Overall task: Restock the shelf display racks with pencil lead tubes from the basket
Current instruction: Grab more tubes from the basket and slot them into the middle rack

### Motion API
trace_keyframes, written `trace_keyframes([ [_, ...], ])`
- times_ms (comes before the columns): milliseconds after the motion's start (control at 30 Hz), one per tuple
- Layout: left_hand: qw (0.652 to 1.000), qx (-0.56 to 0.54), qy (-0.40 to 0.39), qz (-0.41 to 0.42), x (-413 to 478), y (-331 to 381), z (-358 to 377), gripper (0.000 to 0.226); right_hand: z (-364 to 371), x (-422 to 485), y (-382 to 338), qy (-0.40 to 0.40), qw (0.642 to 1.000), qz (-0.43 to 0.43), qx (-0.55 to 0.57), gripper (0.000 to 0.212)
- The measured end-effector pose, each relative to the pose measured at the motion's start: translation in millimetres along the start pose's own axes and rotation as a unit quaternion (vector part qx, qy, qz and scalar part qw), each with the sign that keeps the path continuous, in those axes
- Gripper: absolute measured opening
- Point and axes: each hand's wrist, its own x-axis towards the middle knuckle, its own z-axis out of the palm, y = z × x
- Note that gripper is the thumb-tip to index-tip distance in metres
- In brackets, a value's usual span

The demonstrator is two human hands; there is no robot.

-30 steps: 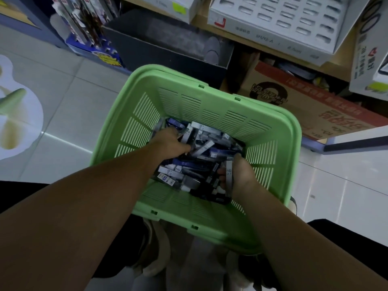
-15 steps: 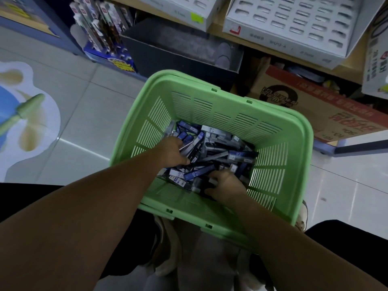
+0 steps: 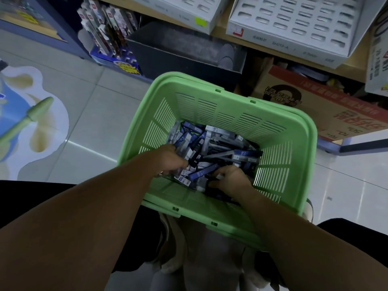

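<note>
Pencil lead tubes point(image 3: 220, 143) lie heaped in the bottom of the green basket point(image 3: 210, 89). The left hand point(image 3: 171, 159) stays at the heap's left side, fingers curled down into it; whether they grip any tube cannot be told. The right hand point(image 3: 232, 179), a second ago by the right wall with one tube held upright, now sits at the near wall, fingers and thumb curled round tubes. Beyond the basket, white display racks point(image 3: 294, 24) rest on the shelf above a cardboard box point(image 3: 315, 106).
</note>
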Motion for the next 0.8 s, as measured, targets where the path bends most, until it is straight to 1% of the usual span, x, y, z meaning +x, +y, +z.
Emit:
trace_keyframes([
  [67,1.000,0.000,-0.005,-0.002,-5.8,-0.6,-4.3,0.031,3.9,0.3,-5.1,-0.015,1.000,0.000,0.013,0.032],
  [133,1.000,0.007,-0.004,0.005,-13.4,-1.5,-7.4,0.041,6.8,0.6,-9.5,-0.024,1.000,0.005,0.017,0.039],
  [233,0.999,0.031,0.006,0.026,-24.3,-6.0,-10.0,0.056,6.0,-1.2,-16.2,-0.030,0.999,0.006,-0.030,0.052],
  [300,0.999,0.033,0.012,0.039,-33.6,-7.4,-10.7,0.053,4.1,-2.7,-17.8,-0.030,0.998,0.004,-0.046,0.052],
  [367,0.998,0.033,0.012,0.045,-41.6,-8.8,-10.0,0.046,3.2,-4.9,-17.1,-0.033,0.998,-0.001,-0.063,0.047],
  [500,0.999,0.013,-0.005,0.034,-49.7,-10.4,-10.0,0.037,1.7,-10.0,-14.2,-0.012,0.996,-0.006,-0.091,0.037],
  [567,0.999,0.000,-0.029,0.028,-50.9,-9.4,-10.0,0.035,-0.1,-13.3,-12.0,0.000,0.991,0.004,-0.133,0.041],
  [633,0.999,-0.016,-0.040,0.026,-51.1,-9.1,-9.9,0.039,0.4,-15.4,-8.0,-0.015,0.986,0.013,-0.166,0.053],
  [700,0.998,-0.025,-0.044,0.028,-50.5,-9.7,-9.3,0.040,1.3,-16.4,-5.7,-0.047,0.989,0.015,-0.141,0.064],
  [800,0.998,-0.020,-0.047,0.029,-49.2,-9.9,-8.6,0.043,-1.8,-14.0,-5.8,-0.060,0.996,0.017,-0.071,0.055],
])
